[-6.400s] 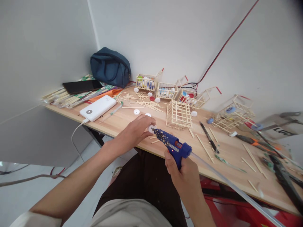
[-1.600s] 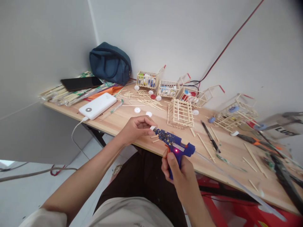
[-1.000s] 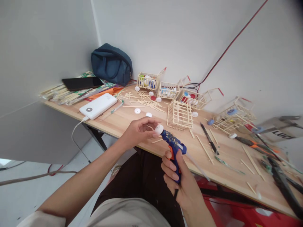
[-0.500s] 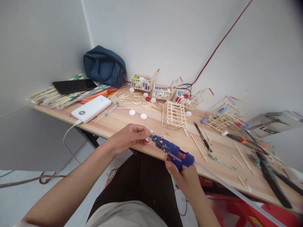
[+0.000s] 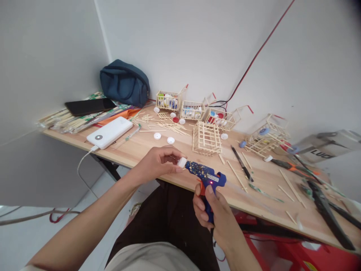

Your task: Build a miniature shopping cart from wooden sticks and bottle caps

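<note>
Between the thumb and fingers of my left hand [image 5: 159, 165] is a small white bottle cap [image 5: 182, 162], held just over the table's front edge. My right hand [image 5: 216, 212] wraps round the handle of a blue glue gun [image 5: 201, 171] with gold flecks and a lit red light. The gun's nozzle points left at the cap, and its tip is hidden at the cap. A stick frame basket [image 5: 207, 138] lies on the table beyond both hands. Two white caps [image 5: 170, 140] rest on the wood to its left.
Small stick carts [image 5: 192, 110] holding caps line the wall. A knife [image 5: 241, 163], loose sticks and black pliers [image 5: 328, 212] lie to the right. On the left are a white power bank [image 5: 109, 132], a phone [image 5: 89, 106] and a blue bag [image 5: 125, 83].
The glue gun has rolled in my right hand, so its handle now points down and its side shows. The white cap in my left hand has turned and shows more clearly.
</note>
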The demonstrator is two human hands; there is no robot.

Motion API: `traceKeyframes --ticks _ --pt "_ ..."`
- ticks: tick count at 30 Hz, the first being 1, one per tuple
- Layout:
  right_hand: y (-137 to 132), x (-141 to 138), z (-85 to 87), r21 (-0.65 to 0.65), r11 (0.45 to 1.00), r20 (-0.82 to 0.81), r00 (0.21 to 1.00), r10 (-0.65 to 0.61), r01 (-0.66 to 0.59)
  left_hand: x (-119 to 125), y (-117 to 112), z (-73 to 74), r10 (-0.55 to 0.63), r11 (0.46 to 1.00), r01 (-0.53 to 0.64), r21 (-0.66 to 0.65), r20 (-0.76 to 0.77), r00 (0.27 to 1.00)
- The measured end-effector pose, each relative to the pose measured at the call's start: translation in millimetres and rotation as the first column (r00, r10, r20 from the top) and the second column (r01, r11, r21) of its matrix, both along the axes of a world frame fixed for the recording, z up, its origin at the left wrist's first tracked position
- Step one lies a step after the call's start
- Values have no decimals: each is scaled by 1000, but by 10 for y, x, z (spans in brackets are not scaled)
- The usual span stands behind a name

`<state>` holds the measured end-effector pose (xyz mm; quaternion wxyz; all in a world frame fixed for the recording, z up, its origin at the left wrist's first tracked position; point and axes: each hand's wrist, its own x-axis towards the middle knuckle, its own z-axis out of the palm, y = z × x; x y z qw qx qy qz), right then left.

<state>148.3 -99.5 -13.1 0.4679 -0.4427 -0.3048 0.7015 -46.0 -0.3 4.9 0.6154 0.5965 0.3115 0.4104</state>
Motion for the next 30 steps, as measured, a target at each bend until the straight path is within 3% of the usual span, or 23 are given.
traceKeyframes --ticks 3,5,8,11,14,17,21,26,30 --pt "12 21 10 -50 998 -117 993 23 -29 18 3 6 33 989 -33 145 -2 999" --pt "18 35 -7 -23 999 -81 997 20 -22 37 3 -2 45 987 -46 154 8 999" --pt "30 69 -65 130 991 177 984 -6 -17 61 0 -17 27 1000 -28 2 36 999" --pt "61 131 -104 334 938 501 861 -93 -93 66 -8 -1 10 988 -4 -153 35 999" --pt "92 170 -72 413 898 644 746 -167 -155 56 -17 39 20 979 -20 -201 -6 1000" --pt "92 137 4 346 931 575 811 -109 -120 44 -16 55 8 982 -10 -191 -13 1000" --pt "72 46 80 139 990 313 949 -32 -13 38 5 35 4 998 -6 -57 -25 1000" --pt "92 20 88 49 997 162 985 -62 55 35 35 11 58 988 -51 145 -43 997" --pt "123 52 65 14 1000 61 998 -18 17 36 12 15 86 979 -75 188 -54 995"
